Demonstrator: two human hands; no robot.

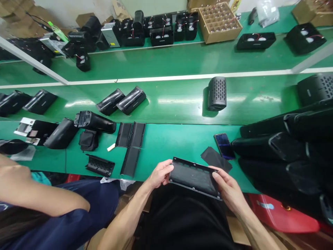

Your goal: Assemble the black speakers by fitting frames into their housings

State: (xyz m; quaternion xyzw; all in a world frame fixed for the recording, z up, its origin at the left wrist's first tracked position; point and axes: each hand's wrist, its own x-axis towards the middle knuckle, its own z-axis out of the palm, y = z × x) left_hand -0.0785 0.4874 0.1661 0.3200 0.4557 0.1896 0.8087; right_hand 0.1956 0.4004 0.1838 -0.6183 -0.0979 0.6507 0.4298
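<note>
Between my two hands is a black rectangular plastic panel (194, 177), its inner face up with small clips along the long edges. My left hand (161, 172) grips its left end, thumb on top. At the right end my right hand (227, 184) holds it the same way. The panel is tilted, over my lap at the table's front edge. Just beyond it, thin black sheets (214, 158) lie fanned out beside a smartphone (224, 146). To the left, several similar black panels (133, 152) rest flat on the green table.
Black speaker housings (131, 100) stand on the green belt, with a perforated one (217, 93) farther right. Large black shells (275, 149) are piled at the right. A co-worker's arm (44, 187) reaches in at left. A divided cardboard box (220, 22) sits at the back.
</note>
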